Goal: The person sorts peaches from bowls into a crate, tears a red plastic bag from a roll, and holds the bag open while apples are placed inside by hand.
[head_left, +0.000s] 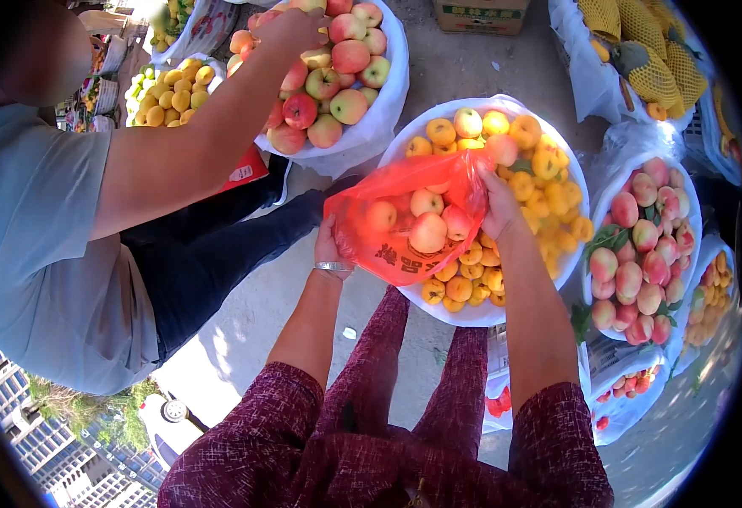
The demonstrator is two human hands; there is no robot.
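Observation:
A translucent red plastic bag (362, 224) is spread between my two hands, with several pink-yellow apples (428, 232) showing inside. My left hand (330, 244) is closed on the bag's left side, a silvery band around the wrist. On the opposite side, my right hand (501, 203) grips the bag's rim. A pinkish fruit (503, 149) shows just beyond the right fingertips; I cannot tell whether they touch it. Below the bag stands a round white-lined basket (578, 254) of yellow-orange fruit (475, 275), partly hidden by the bag and my right arm.
At the upper left, another person's hand (290, 32) reaches over a lined basket of apples (350, 56). Peaches (642, 254) fill a basket on the right. Netted yellow fruit (654, 68) lies at the upper right, and a cardboard box (481, 15) at the top.

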